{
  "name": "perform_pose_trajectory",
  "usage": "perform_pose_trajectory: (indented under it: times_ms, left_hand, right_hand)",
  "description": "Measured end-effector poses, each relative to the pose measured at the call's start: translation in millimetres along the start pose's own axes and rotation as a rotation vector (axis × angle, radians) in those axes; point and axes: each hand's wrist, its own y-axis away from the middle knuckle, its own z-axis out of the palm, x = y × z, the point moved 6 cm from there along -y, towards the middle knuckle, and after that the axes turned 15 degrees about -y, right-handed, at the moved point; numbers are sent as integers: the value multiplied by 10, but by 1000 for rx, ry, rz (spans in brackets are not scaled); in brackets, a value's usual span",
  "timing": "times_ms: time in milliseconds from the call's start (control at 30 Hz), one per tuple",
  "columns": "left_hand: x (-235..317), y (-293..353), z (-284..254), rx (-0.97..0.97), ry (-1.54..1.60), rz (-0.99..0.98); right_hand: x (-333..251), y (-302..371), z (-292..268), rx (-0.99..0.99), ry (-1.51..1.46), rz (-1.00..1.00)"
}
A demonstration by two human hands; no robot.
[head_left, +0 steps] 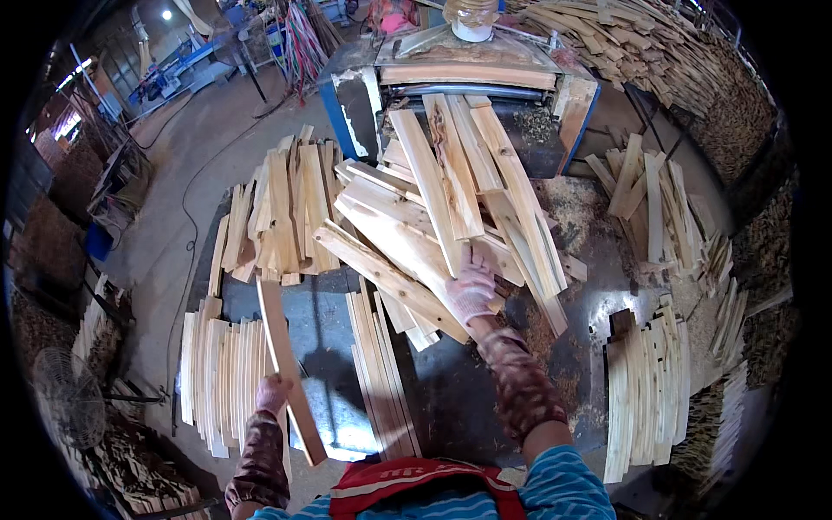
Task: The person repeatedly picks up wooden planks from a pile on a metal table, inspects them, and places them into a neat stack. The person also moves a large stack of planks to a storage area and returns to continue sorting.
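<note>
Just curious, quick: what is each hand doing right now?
Left hand: closed on a long wooden slat.
Right hand: on the board pile; grip unclear.

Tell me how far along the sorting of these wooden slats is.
Done: neat rows of slats lie stacked at lower left and more stacks at right. In hand: the left hand holds one long slat; the right hand rests on the jumbled pile before the machine. Left: that large pile, unsorted.

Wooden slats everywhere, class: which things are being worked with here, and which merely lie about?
In use:
left hand gripping one long slat
right hand on the jumbled slat heap
machine behind it

Lying about:
fan
slat stacks at right
sawdust
</note>
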Motion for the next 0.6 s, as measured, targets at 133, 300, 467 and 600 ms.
perform_pose_trajectory:
  times_ms: [133, 300, 467, 600]
  left_hand:
    - [-977, 259, 620, 243, -238, -203]
    - [-1325, 267, 808, 497, -553, -296]
    - [690, -157, 328, 109, 212, 238]
    - [2694, 527, 200, -438, 993, 557]
  right_hand:
    - [355, 670, -52, -389, -883, 388]
    - [140, 1447, -367, -545, -2194, 862]
    - [-94, 1741, -336, -399, -1931, 738]
    - [-859, 2020, -172, -426, -1181, 182]
